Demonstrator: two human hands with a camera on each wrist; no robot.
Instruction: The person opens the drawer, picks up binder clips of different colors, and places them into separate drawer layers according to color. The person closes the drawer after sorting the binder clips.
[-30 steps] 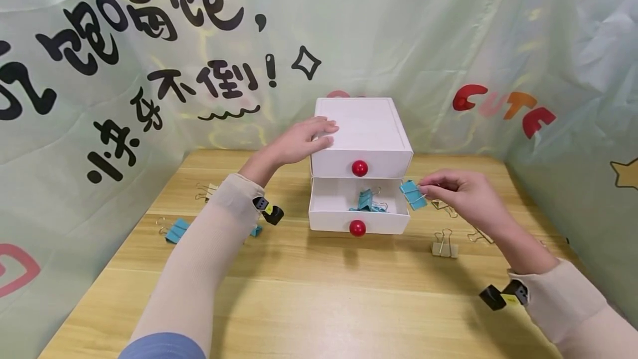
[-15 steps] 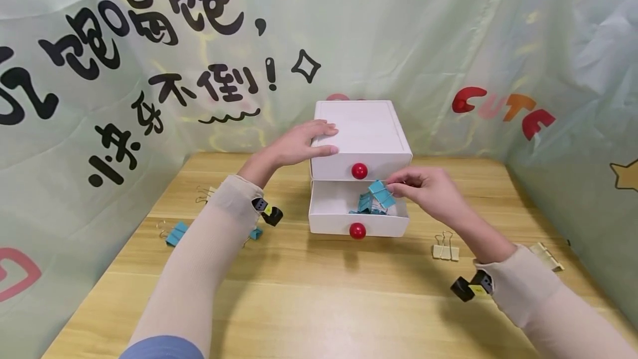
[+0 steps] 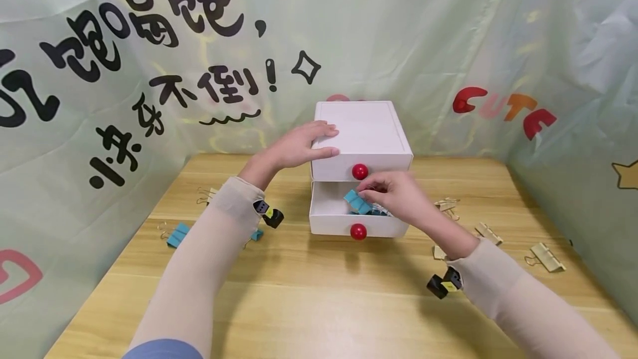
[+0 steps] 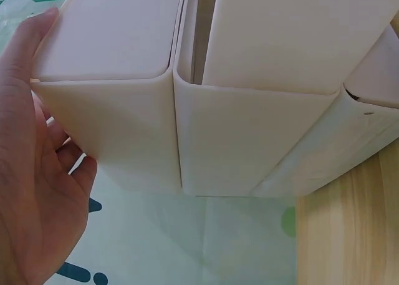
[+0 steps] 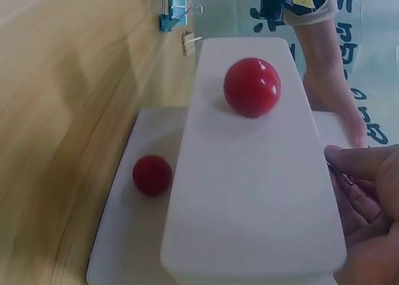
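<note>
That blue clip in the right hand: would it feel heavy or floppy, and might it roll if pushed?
Probably light: the right hand seems to pinch the blue clip only by its wire handle. Its body looks stiff, jutting out without sagging. Rolling seems unlikely, given its flat, angular faces.
</note>
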